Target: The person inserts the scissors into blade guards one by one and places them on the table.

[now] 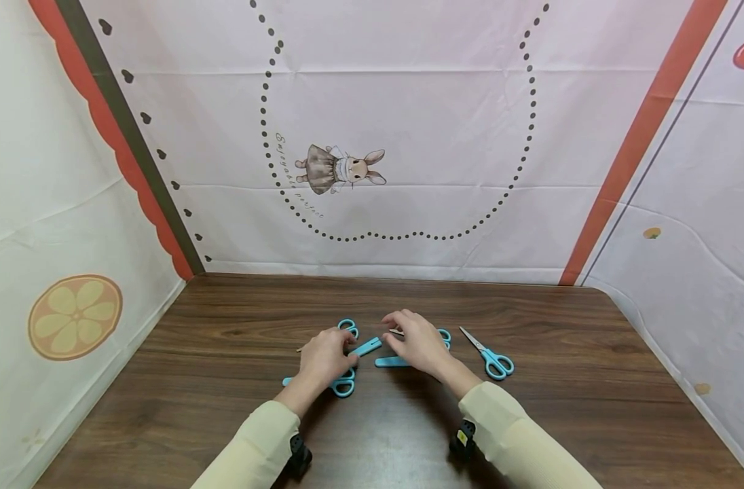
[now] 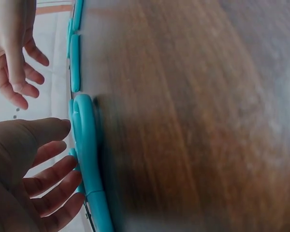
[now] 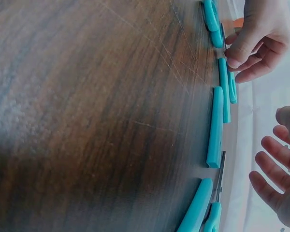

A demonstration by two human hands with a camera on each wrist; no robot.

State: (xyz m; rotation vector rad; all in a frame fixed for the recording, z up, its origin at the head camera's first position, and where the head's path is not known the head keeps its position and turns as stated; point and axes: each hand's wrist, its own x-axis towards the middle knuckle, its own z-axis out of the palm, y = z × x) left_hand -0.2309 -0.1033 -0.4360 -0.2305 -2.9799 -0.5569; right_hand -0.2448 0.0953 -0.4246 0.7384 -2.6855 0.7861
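Note:
My left hand [image 1: 326,356] hovers at the left, fingers loosely bent and holding nothing in the left wrist view. Close to its thumb lies a blue scissors sheath [image 1: 366,347]. Beyond it are bare scissors with blue handles [image 1: 347,327], partly hidden by the hand. Sheathed scissors [image 1: 343,387] lie beneath its wrist. Over another blue sheath [image 1: 392,362] my right hand [image 1: 417,343] is held, its fingers apart and bent, with nothing in them. Bare scissors [image 1: 445,336] behind that hand are partly covered by it.
More bare scissors [image 1: 499,365] lie to the right, blades pointing back and left. The brown wooden table [image 1: 561,421] meets a printed cloth backdrop [image 1: 439,136] at its back edge. Cloth also hangs at both sides.

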